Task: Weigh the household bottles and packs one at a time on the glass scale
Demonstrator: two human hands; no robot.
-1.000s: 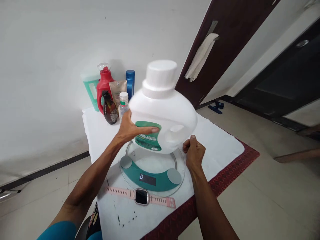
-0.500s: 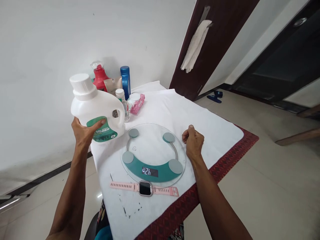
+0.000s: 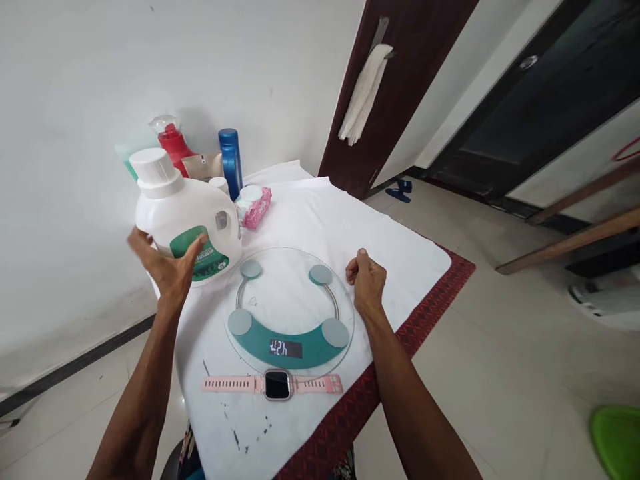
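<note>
A big white detergent jug point(image 3: 173, 203) with a green label stands upright at the table's left side. My left hand point(image 3: 165, 263) is in front of it, thumb and fingers spread apart, no longer wrapped round the jug. To its right lies a round glass bathroom scale point(image 3: 285, 343) with a teal band and a lit display. My right hand point(image 3: 367, 280) rests as a closed fist by the scale's right edge, with nothing visible in it. Just below the scale, a smartwatch point(image 3: 277, 385) with a pink strap lies stretched out.
Behind the jug stand a red bottle point(image 3: 173, 143), a beige tube point(image 3: 204, 167), a white-capped bottle point(image 3: 219, 183) and a blue bottle point(image 3: 230, 160). A pink wipes pack point(image 3: 257, 208) lies near them. White cloth point(image 3: 400, 247) covers the table over a red patterned edge.
My left hand has carried the detergent jug from above the scale leftward, set it down and let go of it. My right fist has stayed beside the scale. The view has turned slightly right.
</note>
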